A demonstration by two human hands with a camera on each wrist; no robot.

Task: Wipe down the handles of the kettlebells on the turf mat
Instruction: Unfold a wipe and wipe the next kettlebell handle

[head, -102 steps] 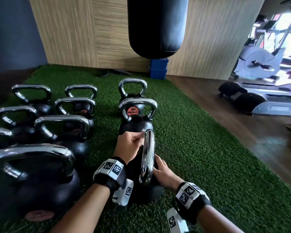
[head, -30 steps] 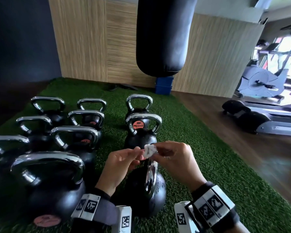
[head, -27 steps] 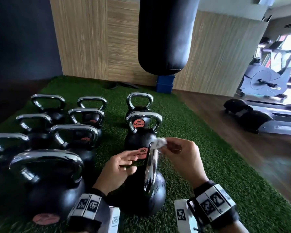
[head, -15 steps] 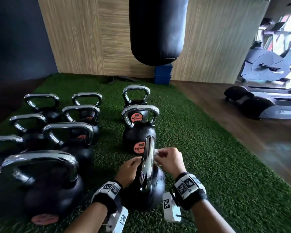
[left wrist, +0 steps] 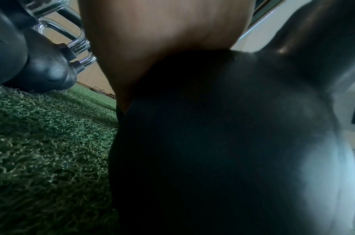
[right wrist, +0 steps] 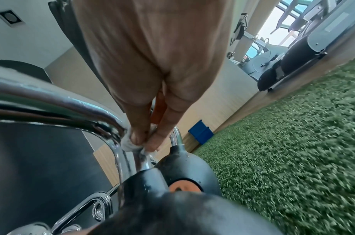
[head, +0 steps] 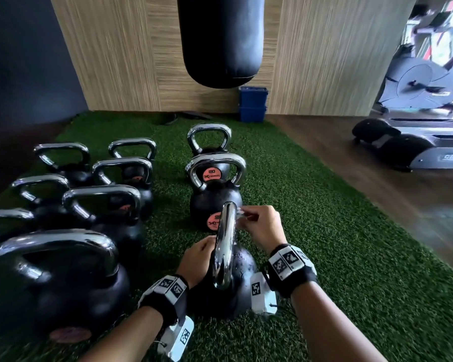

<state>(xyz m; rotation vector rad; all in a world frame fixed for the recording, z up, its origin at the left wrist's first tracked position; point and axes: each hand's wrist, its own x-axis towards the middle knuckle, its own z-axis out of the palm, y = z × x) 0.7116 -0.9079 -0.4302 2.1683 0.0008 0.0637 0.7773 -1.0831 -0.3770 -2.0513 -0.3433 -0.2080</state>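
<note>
Several black kettlebells with chrome handles stand on the green turf mat (head: pixel 311 231). The nearest one (head: pixel 236 291) has its handle (head: pixel 225 244) edge-on to me. My right hand (head: pixel 256 226) pinches a small white wipe (head: pixel 242 214) against the far top bend of that handle. The right wrist view shows the thumb and fingertips (right wrist: pixel 144 139) squeezing the wipe (right wrist: pixel 128 144) on the chrome curve (right wrist: pixel 52 101). My left hand (head: pixel 196 257) sits on the handle's left side with its fingers curled against it. In the left wrist view the palm (left wrist: pixel 152 39) lies over the dark body (left wrist: pixel 212 143).
Two more kettlebells (head: pixel 215 202) line up beyond the near one, and a cluster (head: pixel 102 205) fills the left of the mat. A black punch bag (head: pixel 220 40) hangs ahead, above a blue box (head: pixel 253 104). Wooden floor (head: pixel 377 184) and gym machines (head: pixel 416 150) lie right.
The wipe passed from my left hand to my right hand in the air. Both hands then dropped to the near kettlebell, the right putting the wipe on the handle's far end.
</note>
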